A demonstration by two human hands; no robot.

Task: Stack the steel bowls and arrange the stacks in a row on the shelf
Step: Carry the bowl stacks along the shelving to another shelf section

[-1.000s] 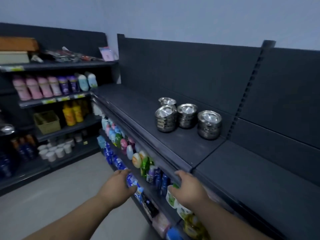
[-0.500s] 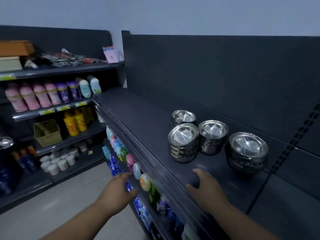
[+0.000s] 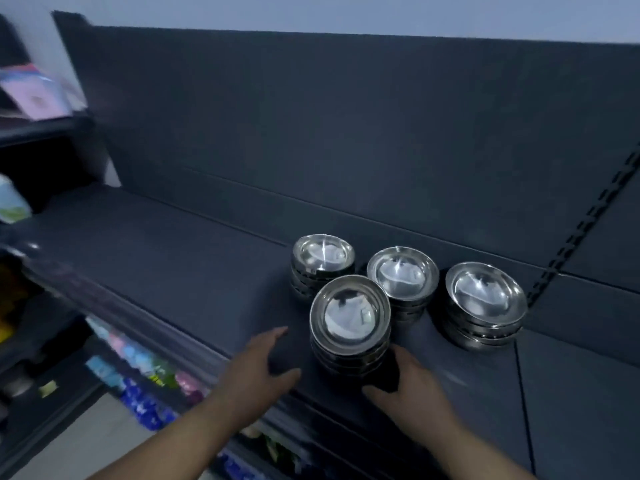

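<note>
The left hand point(image 3: 258, 367) and right hand point(image 3: 407, 386) are flanking the front stack of shiny round steel bowls point(image 3: 349, 320) on the dark grey metal shelf point(image 3: 166, 265), fingers apart and gripping nothing. Probably because it's sitting out of line.

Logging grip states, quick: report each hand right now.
Left hand: open, holding nothing, left of the front bowl stack.
Right hand: open, at that stack's base; contact unclear.
</note>
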